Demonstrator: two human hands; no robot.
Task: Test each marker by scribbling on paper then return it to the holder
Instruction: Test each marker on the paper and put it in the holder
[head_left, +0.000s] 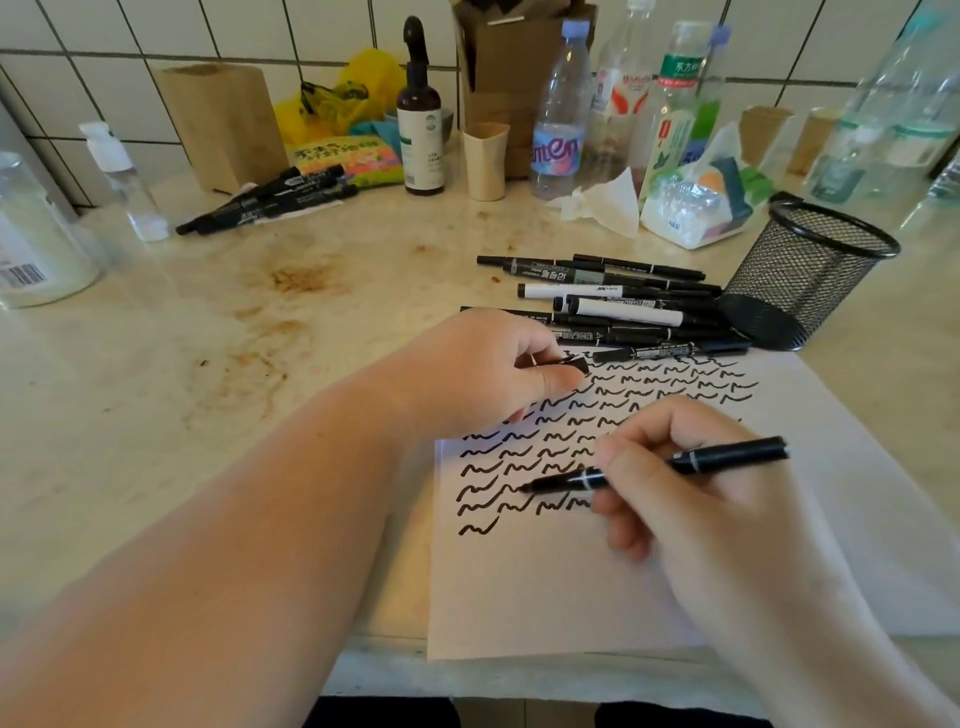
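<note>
We're gripping the marker in our right hand, its tip aiming left at the paper, while our left hand is pinching its cap and the holder is lying tipped over, far right.

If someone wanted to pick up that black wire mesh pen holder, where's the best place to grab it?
The black wire mesh pen holder leans tilted, its open mouth facing up and away. Probably grip the round rim from above, fingers inside and thumb outside; markers crowd its left side, so come from the right.
</note>
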